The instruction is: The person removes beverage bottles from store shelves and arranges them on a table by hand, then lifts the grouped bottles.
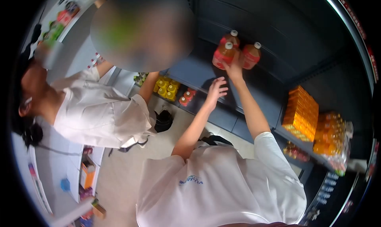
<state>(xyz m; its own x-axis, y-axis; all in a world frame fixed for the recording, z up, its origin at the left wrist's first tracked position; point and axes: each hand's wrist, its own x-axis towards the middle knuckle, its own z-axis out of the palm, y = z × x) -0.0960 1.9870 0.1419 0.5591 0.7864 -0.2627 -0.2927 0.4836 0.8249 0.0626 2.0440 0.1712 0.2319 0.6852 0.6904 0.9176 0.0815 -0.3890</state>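
Observation:
My right hand [235,66] is on the front bottle [221,58], with the thumb and fingers around its lower right side. This bottle has a white cap, a red label and an amber-coloured drink inside. Two similar bottles stand close by on the dark shelf [194,74]: one bottle [230,38] just behind and another bottle [251,55] to the right. Lower and to the left, my left hand [217,92] is held in front of the shelf edge with its fingers apart, holding nothing.
A co-worker in a white shirt [99,112] stands at my left, arms toward the shelves. Yellow bottles [166,88] and small red bottles [187,97] sit on a lower shelf. Orange packs [300,114] and wrapped orange bottles [328,133] stand at the right.

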